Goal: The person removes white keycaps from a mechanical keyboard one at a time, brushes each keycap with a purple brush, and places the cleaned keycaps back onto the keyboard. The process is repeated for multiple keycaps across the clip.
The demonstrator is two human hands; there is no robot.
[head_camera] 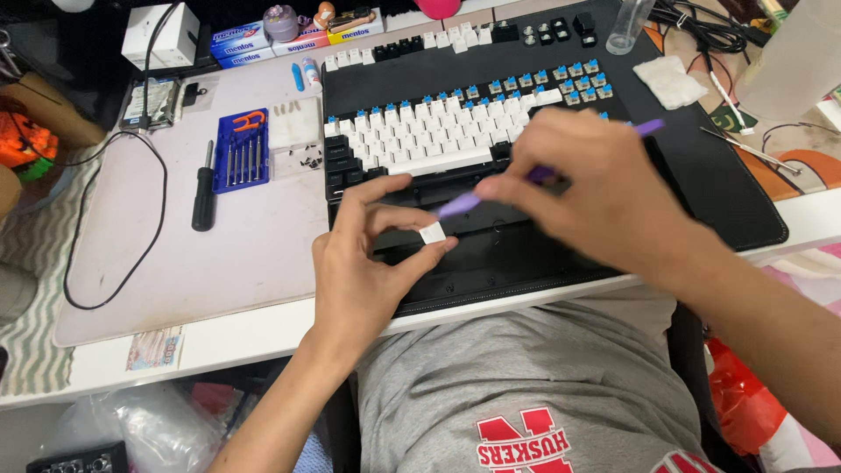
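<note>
My left hand (363, 263) pinches a small white keycap (432, 233) between thumb and fingers, just in front of the keyboard. My right hand (604, 188) holds a thin purple brush-like tool (464, 204); its tip points at the keycap. The keyboard (438, 136) lies on a black desk mat (727, 201). White and black keycaps cover its left and middle. On its right side the keycaps are off and blue switches (574, 83) stand bare.
Loose keycaps (455, 39) lie along the mat's far edge. A blue screwdriver set (241, 149) and a black screwdriver (204, 188) rest to the left, beside a black cable (88, 219). A white cloth pad (670, 81), tweezers (745, 149) and a clear bottle (628, 26) sit at right.
</note>
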